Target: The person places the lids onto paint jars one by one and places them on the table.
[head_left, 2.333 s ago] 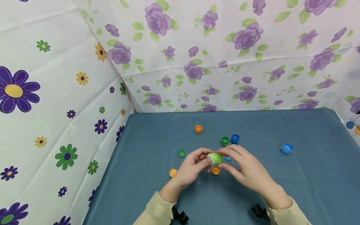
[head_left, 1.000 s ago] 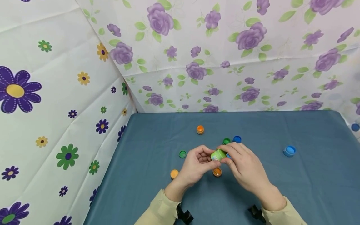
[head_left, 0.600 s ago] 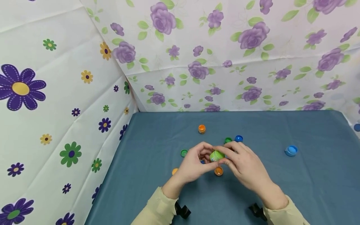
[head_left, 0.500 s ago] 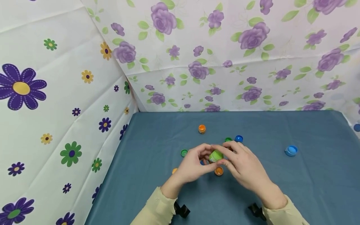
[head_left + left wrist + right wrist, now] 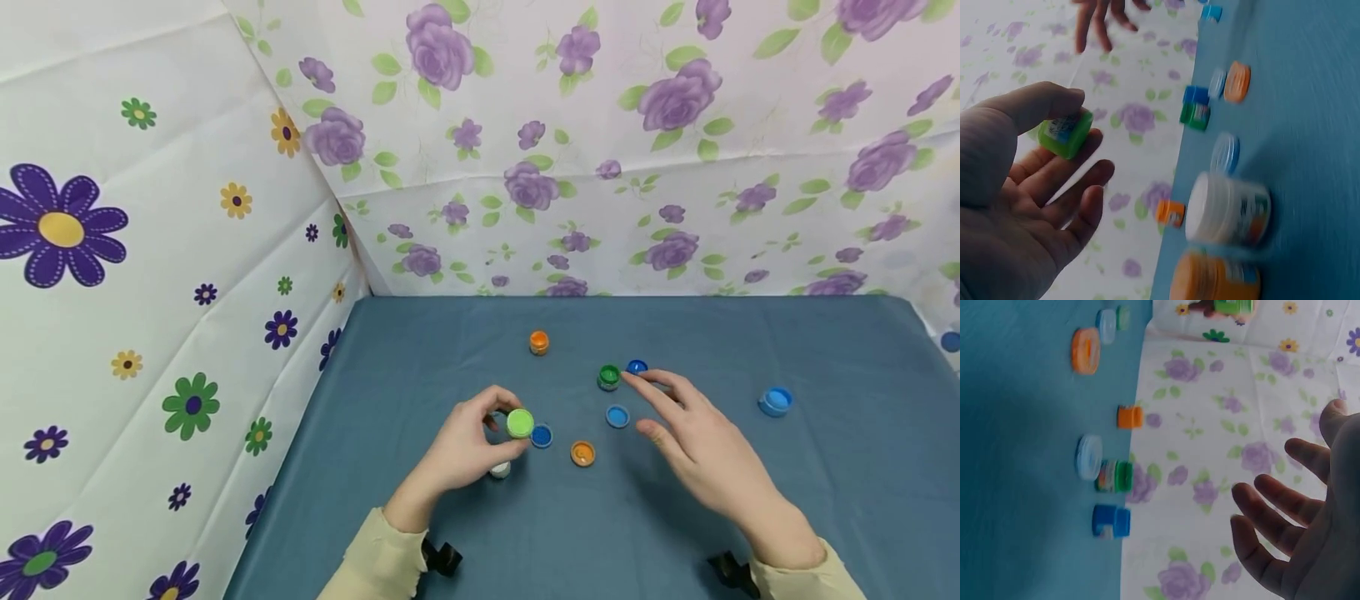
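My left hand (image 5: 465,446) pinches a small light green paint pot (image 5: 520,423) between thumb and fingers, above the table, its round top facing up. In the left wrist view the same green pot (image 5: 1065,134) shows a label on its side. My right hand (image 5: 701,454) holds nothing; its fingers are spread in the air near an open green paint pot (image 5: 609,378) and a light blue lid (image 5: 618,417). Just beyond the left fingertips lies a dark blue lid (image 5: 542,436). A white-topped jar (image 5: 500,470) stands partly hidden under the left hand.
On the blue tabletop (image 5: 750,500) lies an orange lid (image 5: 582,453) between the hands. An orange pot (image 5: 538,342) and a blue pot (image 5: 637,367) stand farther back, a light blue pot (image 5: 776,402) at right. The left wrist view shows an orange-yellow jar (image 5: 1213,279) beside the white one.
Both hands were together on the light green pot. The right hand has let go and moved right; the left hand has carried the pot left.
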### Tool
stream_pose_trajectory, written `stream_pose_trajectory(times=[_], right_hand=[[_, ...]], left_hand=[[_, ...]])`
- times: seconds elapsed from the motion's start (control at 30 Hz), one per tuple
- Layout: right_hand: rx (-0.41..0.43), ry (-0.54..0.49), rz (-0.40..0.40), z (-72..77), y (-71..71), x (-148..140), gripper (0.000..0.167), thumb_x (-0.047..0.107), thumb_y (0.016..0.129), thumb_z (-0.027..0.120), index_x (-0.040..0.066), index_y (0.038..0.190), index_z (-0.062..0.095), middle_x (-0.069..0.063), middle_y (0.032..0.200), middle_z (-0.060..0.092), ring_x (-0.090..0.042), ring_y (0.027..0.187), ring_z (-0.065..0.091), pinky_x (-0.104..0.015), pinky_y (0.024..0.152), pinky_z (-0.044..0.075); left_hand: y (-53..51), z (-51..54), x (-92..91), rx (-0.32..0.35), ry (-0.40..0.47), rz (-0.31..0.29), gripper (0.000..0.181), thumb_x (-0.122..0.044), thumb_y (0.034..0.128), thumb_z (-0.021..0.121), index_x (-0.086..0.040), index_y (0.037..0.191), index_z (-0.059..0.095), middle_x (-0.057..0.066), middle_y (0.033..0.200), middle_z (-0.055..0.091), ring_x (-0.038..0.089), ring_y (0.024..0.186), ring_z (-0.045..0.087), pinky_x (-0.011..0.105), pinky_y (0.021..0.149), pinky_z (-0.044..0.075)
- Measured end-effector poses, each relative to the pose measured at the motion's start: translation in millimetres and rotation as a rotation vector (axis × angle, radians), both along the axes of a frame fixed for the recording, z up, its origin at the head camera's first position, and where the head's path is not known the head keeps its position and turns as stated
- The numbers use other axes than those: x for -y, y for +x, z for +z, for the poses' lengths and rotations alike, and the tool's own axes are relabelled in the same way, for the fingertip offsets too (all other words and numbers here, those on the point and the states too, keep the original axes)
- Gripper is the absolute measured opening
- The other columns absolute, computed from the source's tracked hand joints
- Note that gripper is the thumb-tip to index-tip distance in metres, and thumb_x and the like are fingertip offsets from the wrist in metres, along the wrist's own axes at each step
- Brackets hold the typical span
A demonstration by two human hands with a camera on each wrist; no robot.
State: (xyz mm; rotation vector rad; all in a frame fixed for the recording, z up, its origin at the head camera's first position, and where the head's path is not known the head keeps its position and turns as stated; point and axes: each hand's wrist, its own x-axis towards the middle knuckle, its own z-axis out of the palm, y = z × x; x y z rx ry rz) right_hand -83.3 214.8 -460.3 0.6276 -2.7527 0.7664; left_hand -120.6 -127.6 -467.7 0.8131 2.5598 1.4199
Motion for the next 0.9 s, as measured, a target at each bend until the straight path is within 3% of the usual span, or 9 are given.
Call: stream_pose_trajectory(times=[0.1, 0.23, 0.47, 0.6, 0.73, 0.9], right_hand=[[0.037, 0.018, 0.007, -5.5, 1.7, -8.9, 0.063, 0.030, 0.111, 0.063, 0.031, 0.169, 0.037, -0.012, 0.161, 0.043, -0.034, 0.121, 0.063, -0.050, 0.081, 0.055], [0.107, 0.033, 0.010, -12.2, 4.4, -18.4, 0.063, 0.033, 0.112, 0.060, 0.032, 0.170, 0.033, -0.013, 0.164, 0.039, -0.037, 0.124, 0.063, -0.053, 0.083, 0.056], [0.183, 0.035, 0.006, -17.4, 7.2, -23.7, 0.055, 0.036, 0.113, 0.059, 0.022, 0.164, 0.046, -0.016, 0.165, 0.037, -0.040, 0.124, 0.064, -0.055, 0.085, 0.057], [0.205, 0.039, 0.005, -23.9, 8.8, -23.3, 0.050, 0.036, 0.112, 0.060, 0.021, 0.159, 0.053, -0.014, 0.163, 0.040, -0.040, 0.126, 0.064, -0.056, 0.088, 0.057], [0.215, 0.055, 0.004, -31.0, 12.0, -24.1, 0.049, 0.037, 0.111, 0.063, 0.021, 0.156, 0.058, -0.011, 0.160, 0.045, -0.038, 0.129, 0.062, -0.056, 0.091, 0.057], [0.182, 0.057, 0.013, -33.3, 15.3, -27.5, 0.044, 0.032, 0.108, 0.069, 0.020, 0.150, 0.064, -0.011, 0.154, 0.052, -0.037, 0.127, 0.064, -0.055, 0.092, 0.057]], left_hand=[[1.4, -0.5, 12.0, 0.002, 0.028, 0.037, 0.036, -0.016, 0.0955, 0.084, -0.017, 0.128, 0.068, -0.009, 0.118, 0.076, 0.014, 0.104, 0.065, 0.047, 0.087, 0.055], [4.0, -1.7, 19.5, 0.042, 0.026, 0.037, 0.035, -0.017, 0.0972, 0.082, -0.017, 0.129, 0.067, -0.006, 0.123, 0.077, 0.015, 0.106, 0.066, 0.048, 0.089, 0.055], [10.4, -12.2, 9.3, 0.036, -0.025, 0.019, 0.030, -0.014, 0.0932, 0.086, -0.020, 0.117, 0.069, -0.008, 0.115, 0.070, 0.025, 0.107, 0.062, 0.052, 0.097, 0.051], [13.4, -18.4, 2.2, 0.017, -0.059, -0.001, 0.031, -0.013, 0.0922, 0.087, -0.021, 0.117, 0.069, -0.011, 0.114, 0.067, 0.019, 0.109, 0.060, 0.046, 0.098, 0.052], [14.4, -23.4, -2.5, 0.012, -0.127, -0.039, 0.033, -0.013, 0.0917, 0.088, -0.017, 0.120, 0.071, -0.010, 0.117, 0.068, 0.014, 0.112, 0.061, 0.046, 0.100, 0.052], [12.7, -29.8, -7.8, -0.017, -0.268, -0.044, 0.033, -0.018, 0.0888, 0.092, -0.022, 0.115, 0.072, -0.012, 0.113, 0.068, 0.016, 0.115, 0.061, 0.038, 0.099, 0.053]])
